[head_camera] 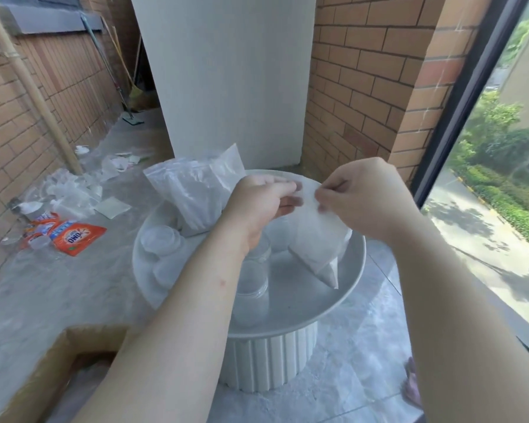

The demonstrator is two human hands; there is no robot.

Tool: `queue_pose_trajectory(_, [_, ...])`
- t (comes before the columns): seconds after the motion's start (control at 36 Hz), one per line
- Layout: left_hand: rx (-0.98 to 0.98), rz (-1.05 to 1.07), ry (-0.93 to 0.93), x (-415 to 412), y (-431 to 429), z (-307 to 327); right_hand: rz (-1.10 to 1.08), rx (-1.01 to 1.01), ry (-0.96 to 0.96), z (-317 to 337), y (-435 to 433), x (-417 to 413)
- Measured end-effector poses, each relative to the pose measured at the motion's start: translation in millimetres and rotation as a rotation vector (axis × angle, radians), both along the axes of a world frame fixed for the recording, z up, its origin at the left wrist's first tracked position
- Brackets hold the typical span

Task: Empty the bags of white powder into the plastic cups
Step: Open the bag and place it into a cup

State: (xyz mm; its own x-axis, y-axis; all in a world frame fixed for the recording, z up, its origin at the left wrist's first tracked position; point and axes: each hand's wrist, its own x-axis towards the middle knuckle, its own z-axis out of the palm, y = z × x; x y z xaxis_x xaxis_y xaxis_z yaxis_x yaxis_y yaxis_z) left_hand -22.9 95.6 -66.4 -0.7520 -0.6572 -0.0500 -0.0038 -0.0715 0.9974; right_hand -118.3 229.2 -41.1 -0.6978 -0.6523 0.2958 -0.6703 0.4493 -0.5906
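Observation:
A clear bag of white powder hangs tilted over the round white table. My left hand and my right hand each pinch its top edge, close together. Below the bag, clear plastic cups stand stacked in the middle of the table, partly hidden by my left forearm. More cups lie at the table's left side. Several other bags of white powder are piled at the back left of the table.
An orange detergent pouch and loose empty plastic bags lie on the floor to the left. A cardboard box sits at the lower left. Brick walls, a white pillar and a window on the right close in the space.

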Motion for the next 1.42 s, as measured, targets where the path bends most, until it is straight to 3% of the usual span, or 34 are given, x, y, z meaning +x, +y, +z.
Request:
queue_pose_trajectory(0.19, [-0.188,0.106,-0.166,-2,-7,-9,-0.086,-0.002,-0.166,-15,-14,1])
queue_pose_trajectory(0.39, [0.034,-0.019,-0.187,0,-8,-15,-0.031,0.116,-0.399,-19,-21,1])
queue_pose_trajectory(0.67, [0.090,-0.026,-0.193,7,-13,-18,0.191,0.047,-0.837,-18,-7,-8])
queue_pose_trajectory(1.25, [0.106,-0.069,-0.146,6,-5,-14,0.263,0.130,-0.645,-27,-16,-10])
queue_pose_trajectory(1.42, [0.130,-0.077,-0.115,10,-5,-15,0.270,0.093,-0.709,-32,-18,-11])
